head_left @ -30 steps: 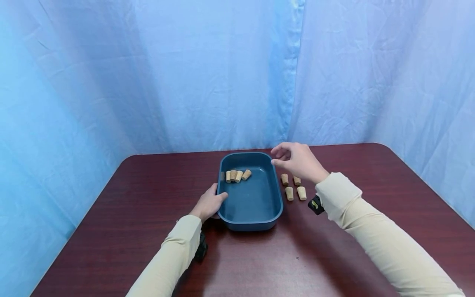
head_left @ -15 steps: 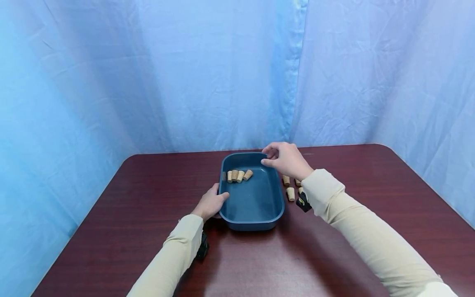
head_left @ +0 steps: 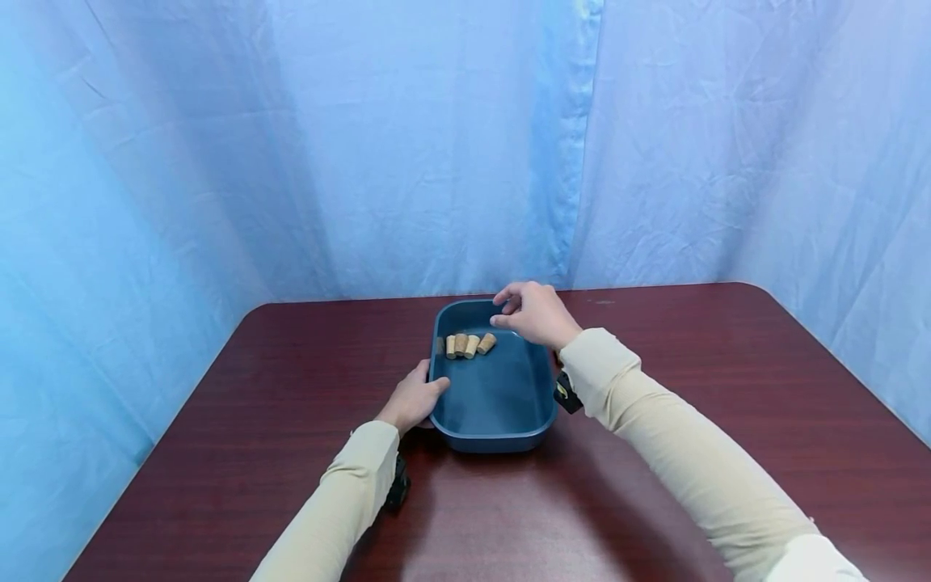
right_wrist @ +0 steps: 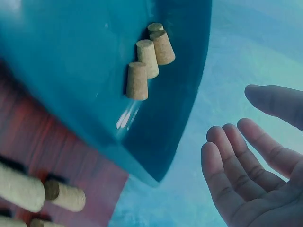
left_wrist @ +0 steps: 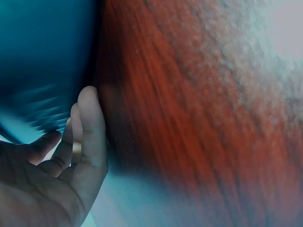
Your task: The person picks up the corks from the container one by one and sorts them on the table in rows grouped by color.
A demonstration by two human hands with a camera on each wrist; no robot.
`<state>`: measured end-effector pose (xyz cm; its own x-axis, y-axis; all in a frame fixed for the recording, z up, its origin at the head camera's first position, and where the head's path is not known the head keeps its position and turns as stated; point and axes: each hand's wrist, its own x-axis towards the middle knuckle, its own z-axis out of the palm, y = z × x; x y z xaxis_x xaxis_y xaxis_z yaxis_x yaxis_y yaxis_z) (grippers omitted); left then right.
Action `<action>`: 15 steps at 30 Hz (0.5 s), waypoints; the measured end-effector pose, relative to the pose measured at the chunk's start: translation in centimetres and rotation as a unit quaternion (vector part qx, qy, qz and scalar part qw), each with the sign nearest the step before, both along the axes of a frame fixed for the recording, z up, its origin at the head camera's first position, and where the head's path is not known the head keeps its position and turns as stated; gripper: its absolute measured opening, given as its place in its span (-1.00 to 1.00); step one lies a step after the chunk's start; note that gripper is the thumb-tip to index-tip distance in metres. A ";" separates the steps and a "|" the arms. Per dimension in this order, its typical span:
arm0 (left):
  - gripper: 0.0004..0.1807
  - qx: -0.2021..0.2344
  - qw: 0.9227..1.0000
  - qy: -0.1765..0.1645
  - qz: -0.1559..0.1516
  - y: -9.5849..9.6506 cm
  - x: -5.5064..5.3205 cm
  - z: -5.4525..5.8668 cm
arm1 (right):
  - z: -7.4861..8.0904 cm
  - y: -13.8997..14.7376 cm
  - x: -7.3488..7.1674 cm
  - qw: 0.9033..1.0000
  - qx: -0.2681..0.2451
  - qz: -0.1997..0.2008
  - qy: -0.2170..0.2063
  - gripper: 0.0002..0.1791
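Note:
My left hand [head_left: 411, 398] grips the left wall of a deep blue rectangular dish [head_left: 498, 408], thumb over the rim. In the left wrist view its fingers [left_wrist: 91, 127] lie along the outside of the wall. Several tapered corks [head_left: 461, 345] lie in a row inside the dish, toward its far left. Over the dish's far right part is my right hand [head_left: 538, 314], fingers loosely bent. The right wrist view shows nothing between its thumb and fingers [right_wrist: 222, 161]; the dish corks [right_wrist: 137, 81] lie apart from them.
Several more corks [right_wrist: 66, 195] lie on the dark red wooden table [head_left: 291, 388] just right of the dish, largely hidden by my right forearm in the head view. A pale blue curtain [head_left: 407, 145] hangs behind the table's far edge.
My right hand has moved left, from beside the dish to over its far right part, and its forearm now covers the corks on the table. The left hand stays on the dish.

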<state>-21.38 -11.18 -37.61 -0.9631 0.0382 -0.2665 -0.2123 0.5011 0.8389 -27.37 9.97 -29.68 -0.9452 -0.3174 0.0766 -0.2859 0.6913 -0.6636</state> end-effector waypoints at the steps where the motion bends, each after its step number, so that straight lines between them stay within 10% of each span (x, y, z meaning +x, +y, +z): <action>1: -0.40 0.000 1.000 0.000 0.001 0.0 -0.1 -0.1 | -0.1 -0.2 -0.1 1.000 -0.002 0.000 -0.005 -0.63; 15: -0.39 -0.005 1.000 0.001 0.002 0.0 -0.1 -0.4 | -2.0 -2.4 -1.3 0.999 -0.020 -0.030 -0.028 -0.59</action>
<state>-21.51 -11.16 -37.99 -0.9636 0.0323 -0.2654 -0.2128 0.5083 0.8345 -28.63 7.61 -31.68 -0.9658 -0.2569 0.0347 -0.2058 0.6788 -0.7049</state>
